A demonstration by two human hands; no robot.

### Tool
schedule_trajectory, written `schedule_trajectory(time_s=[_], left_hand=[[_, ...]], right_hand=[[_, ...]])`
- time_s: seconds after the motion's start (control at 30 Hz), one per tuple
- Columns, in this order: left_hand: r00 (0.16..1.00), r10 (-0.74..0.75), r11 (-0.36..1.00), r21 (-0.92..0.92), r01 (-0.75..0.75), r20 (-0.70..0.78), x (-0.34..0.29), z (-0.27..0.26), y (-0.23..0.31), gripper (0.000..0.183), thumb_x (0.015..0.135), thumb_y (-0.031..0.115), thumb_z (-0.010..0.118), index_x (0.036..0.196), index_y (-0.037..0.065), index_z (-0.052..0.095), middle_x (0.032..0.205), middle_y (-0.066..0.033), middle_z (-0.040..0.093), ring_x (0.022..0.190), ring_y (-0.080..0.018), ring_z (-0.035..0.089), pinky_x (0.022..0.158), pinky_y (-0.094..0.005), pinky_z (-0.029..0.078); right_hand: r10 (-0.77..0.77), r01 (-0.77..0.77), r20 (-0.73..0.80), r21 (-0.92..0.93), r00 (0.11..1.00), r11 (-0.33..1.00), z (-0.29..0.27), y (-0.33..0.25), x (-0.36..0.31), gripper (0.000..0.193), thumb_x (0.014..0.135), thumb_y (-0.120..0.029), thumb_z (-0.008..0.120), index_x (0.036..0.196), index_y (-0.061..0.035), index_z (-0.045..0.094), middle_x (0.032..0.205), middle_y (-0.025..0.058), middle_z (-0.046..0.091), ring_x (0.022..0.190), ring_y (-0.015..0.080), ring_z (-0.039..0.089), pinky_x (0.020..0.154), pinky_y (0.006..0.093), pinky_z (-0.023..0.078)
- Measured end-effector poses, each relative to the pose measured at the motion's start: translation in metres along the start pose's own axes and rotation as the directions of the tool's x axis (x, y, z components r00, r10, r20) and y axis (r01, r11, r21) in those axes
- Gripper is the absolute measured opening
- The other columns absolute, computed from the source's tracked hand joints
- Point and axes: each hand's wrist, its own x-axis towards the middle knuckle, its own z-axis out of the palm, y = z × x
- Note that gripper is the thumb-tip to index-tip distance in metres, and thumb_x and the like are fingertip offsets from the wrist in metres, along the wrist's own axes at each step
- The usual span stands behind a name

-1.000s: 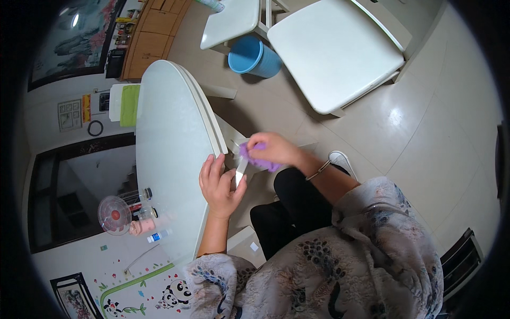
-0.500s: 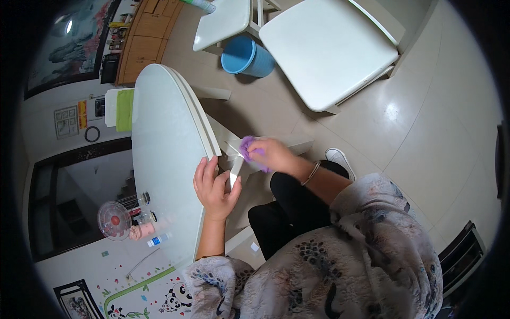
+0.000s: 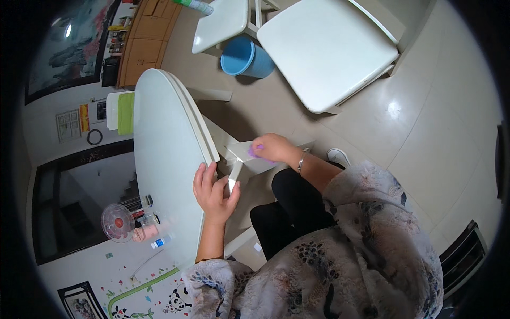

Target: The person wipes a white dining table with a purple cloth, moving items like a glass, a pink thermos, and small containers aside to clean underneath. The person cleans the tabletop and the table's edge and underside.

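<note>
My right hand (image 3: pixel 276 147) is closed on a crumpled purple cloth (image 3: pixel 253 153) and presses it against a white table leg (image 3: pixel 241 151). Only a little of the cloth shows under the fingers. My left hand (image 3: pixel 215 198) grips the near edge of the white table (image 3: pixel 162 138), fingers bent over the rim and thumb apart. Beside that thumb is the end of a short white bar (image 3: pixel 235 173), part of the table's underframe. The left palm's contact is hidden.
A white chair (image 3: pixel 324 50), a blue bucket (image 3: pixel 245 57) and a smaller white seat (image 3: pixel 223 24) bearing a green-and-white tube stand beyond the leg. A clear fan (image 3: pixel 118 222), pink cup (image 3: pixel 144 232) and small bottle (image 3: pixel 158 242) are at the left. My shoe (image 3: pixel 338 156) is nearby.
My right hand has slid the cloth slightly outward along the leg, now covering more of it. My left hand keeps its hold on the table edge. The view has shifted a little.
</note>
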Motion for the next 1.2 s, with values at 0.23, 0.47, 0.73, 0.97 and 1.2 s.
schedule_trajectory(time_s=[0.23, 0.47, 0.73, 0.97, 1.2], left_hand=[[1.000, -0.014, 1.000, 0.026, 0.013, 0.013, 0.001, -0.002, -0.001, 0.028, 0.063, 0.018, 0.079, 0.084, 0.009, 0.063, 0.125, -0.0141, 0.058, 0.123, -0.0388, 0.047, 0.100, -0.0475, 0.037], [1.000, 0.006, 1.000, 0.029, -0.006, 0.004, 0.003, -0.002, 0.002, 0.028, 0.062, 0.017, 0.080, 0.083, 0.009, 0.063, 0.125, -0.0148, 0.058, 0.123, -0.0396, 0.047, 0.101, -0.0471, 0.038], [1.000, 0.014, 1.000, 0.014, -0.015, 0.002, 0.005, 0.001, 0.000, 0.028, 0.062, 0.017, 0.080, 0.082, 0.008, 0.063, 0.125, -0.0149, 0.058, 0.123, -0.0392, 0.047, 0.101, -0.0469, 0.038], [1.000, 0.000, 1.000, 0.009, 0.000, 0.004, 0.001, -0.002, -0.001, 0.028, 0.062, 0.013, 0.079, 0.084, 0.007, 0.062, 0.127, -0.0166, 0.057, 0.124, -0.0418, 0.045, 0.101, -0.0488, 0.038], [1.000, -0.012, 1.000, 0.003, 0.012, 0.005, 0.000, 0.000, -0.002, 0.028, 0.062, 0.014, 0.079, 0.084, 0.008, 0.063, 0.127, -0.0153, 0.057, 0.124, -0.0403, 0.046, 0.100, -0.0473, 0.038]], right_hand=[[0.223, -0.198, 0.127, -0.188, 0.967, 0.962, -0.013, 0.016, 0.011, 0.016, 0.083, -0.020, 0.055, 0.087, -0.0118, 0.069, 0.065, 0.0078, 0.065, 0.055, 0.0209, 0.064, 0.055, 0.0360, 0.051], [0.089, -0.088, -0.046, 0.026, 0.995, 0.996, 0.004, 0.032, -0.003, 0.018, 0.084, -0.023, 0.056, 0.090, -0.0126, 0.069, 0.072, 0.0067, 0.067, 0.058, 0.0214, 0.065, 0.057, 0.0360, 0.052], [-0.342, 0.332, -0.171, -0.089, 0.924, 0.939, 0.019, -0.009, 0.055, 0.019, 0.086, -0.022, 0.060, 0.098, -0.0115, 0.070, 0.083, 0.0089, 0.069, 0.066, 0.0216, 0.066, 0.065, 0.0352, 0.053], [0.191, -0.103, -0.213, 0.368, 0.958, 0.924, -0.047, 0.017, 0.033, 0.022, 0.089, -0.018, 0.060, 0.106, -0.0066, 0.068, 0.077, 0.0047, 0.067, 0.058, 0.0115, 0.058, 0.052, 0.0282, 0.049], [0.219, -0.129, -0.252, 0.329, 0.943, 0.936, -0.069, 0.011, 0.011, 0.029, 0.088, -0.014, 0.060, 0.115, -0.0061, 0.064, 0.081, 0.0058, 0.065, 0.069, 0.0124, 0.059, 0.063, 0.0284, 0.050]])
